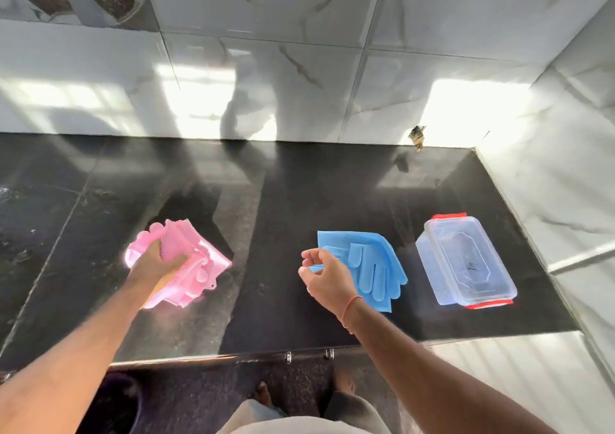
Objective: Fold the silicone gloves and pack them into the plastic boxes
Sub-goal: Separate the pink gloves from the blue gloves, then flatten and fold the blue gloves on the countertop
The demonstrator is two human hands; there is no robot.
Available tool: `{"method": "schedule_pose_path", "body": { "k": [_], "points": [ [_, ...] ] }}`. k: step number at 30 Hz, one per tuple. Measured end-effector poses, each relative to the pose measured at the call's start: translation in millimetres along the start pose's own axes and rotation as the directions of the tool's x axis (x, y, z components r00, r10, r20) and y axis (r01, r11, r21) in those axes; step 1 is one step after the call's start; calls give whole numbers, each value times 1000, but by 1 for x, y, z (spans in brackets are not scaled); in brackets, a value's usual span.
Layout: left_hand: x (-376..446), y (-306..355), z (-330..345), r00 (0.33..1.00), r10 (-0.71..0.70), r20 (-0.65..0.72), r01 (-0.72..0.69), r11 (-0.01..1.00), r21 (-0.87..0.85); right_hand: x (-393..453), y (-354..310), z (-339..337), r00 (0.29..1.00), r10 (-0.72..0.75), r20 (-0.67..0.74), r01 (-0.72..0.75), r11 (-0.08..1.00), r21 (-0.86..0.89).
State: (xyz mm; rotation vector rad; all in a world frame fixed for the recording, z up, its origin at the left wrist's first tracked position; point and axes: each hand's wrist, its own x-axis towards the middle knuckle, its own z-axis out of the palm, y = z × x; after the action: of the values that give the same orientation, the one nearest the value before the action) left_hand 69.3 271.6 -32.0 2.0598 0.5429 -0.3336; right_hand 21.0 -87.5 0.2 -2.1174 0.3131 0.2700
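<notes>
Pink silicone gloves (196,260) are bunched up on the left of the black counter (299,194), and my left hand (156,260) grips them from the near side. Blue silicone gloves (372,267) lie flat at centre right, fingers pointing toward me. My right hand (324,275) hovers at their left edge, fingers loosely curled and holding nothing I can see. A clear plastic box (466,262) with red latches and its lid on stands to the right of the blue gloves.
White marble-tiled walls (299,67) close the counter at the back and on the right. The counter's front edge (233,357) runs below my arms. My feet stand on dark floor beneath, with a dark bucket (116,403) at lower left.
</notes>
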Motion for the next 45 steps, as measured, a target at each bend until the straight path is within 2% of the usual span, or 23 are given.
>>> {"method": "schedule_pose_path", "body": {
  "k": [2,4,6,8,10,13,15,19,21,24,28,33,35,39,42,45],
  "points": [
    [1,4,-6,1000,29,-4,-28,993,111,-4,17,-22,999,-7,-45,3,997,-76],
    [-3,10,-7,997,54,-54,-34,948,317,-8,32,-45,997,-16,-82,4,991,-137],
    [-12,19,0,981,29,-189,70,865,496,-12,47,-70,991,-47,-127,20,978,-208],
    [-27,29,17,949,44,-313,147,815,561,-14,60,-93,976,-86,-200,27,959,-282],
    [-45,41,44,939,110,-326,95,827,554,-14,69,-112,956,-105,-276,4,939,-345],
    [-71,65,95,929,299,-218,-149,842,518,-7,80,-131,942,-87,-323,-46,923,-382],
    [-86,82,135,899,431,-83,-332,792,512,-1,84,-137,941,-55,-334,-78,925,-371],
    [-109,112,213,834,492,250,-551,765,334,14,91,-144,956,84,-282,-171,938,-303],
    [-112,127,250,802,485,349,-585,756,293,22,95,-148,965,167,-200,-213,948,-235],
    [-108,149,287,810,417,411,-555,773,308,31,101,-148,971,216,-102,-232,953,-193],
    [-102,160,306,802,362,476,-587,627,513,40,109,-155,968,224,-114,-232,970,-72],
    [-104,161,310,728,430,534,-681,543,491,44,96,-164,977,182,-112,-169,979,112],
    [-109,164,313,719,491,493,-693,561,453,46,86,-169,982,167,-85,-141,958,249],
    [-115,178,306,690,673,264,-723,636,270,48,59,-182,991,125,40,-129,859,496],
    [-117,192,289,662,737,135,-748,639,179,48,36,-195,992,16,121,-77,852,518],
    [-121,208,265,712,694,107,-697,717,-11,46,21,-204,985,-148,91,85,867,491]
  ]
}}
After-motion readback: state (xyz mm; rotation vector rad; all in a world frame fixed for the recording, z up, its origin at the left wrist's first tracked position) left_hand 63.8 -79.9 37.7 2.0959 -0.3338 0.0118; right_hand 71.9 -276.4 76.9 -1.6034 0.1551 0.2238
